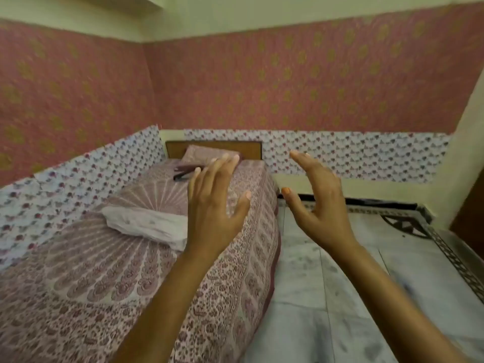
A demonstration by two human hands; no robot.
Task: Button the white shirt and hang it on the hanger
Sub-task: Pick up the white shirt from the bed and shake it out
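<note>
A white shirt (146, 224) lies bunched on the patterned bedspread, in the middle of the bed. Farther up the bed, near the pillow, lies a dark hanger (184, 171). My left hand (212, 205) is raised in the air above the bed's right side, fingers spread and straight, holding nothing; it partly covers the shirt's right end and the hanger's right end. My right hand (318, 203) hovers over the floor beside the bed, fingers straight, palm turned left, also empty. Neither hand touches the shirt or hanger.
The bed (91, 284) fills the left half, against a wall on its left and a wooden headboard (214, 149) with a pillow (207, 154) at the far end. Pale tiled floor (340, 297) lies to the right, with a patterned border.
</note>
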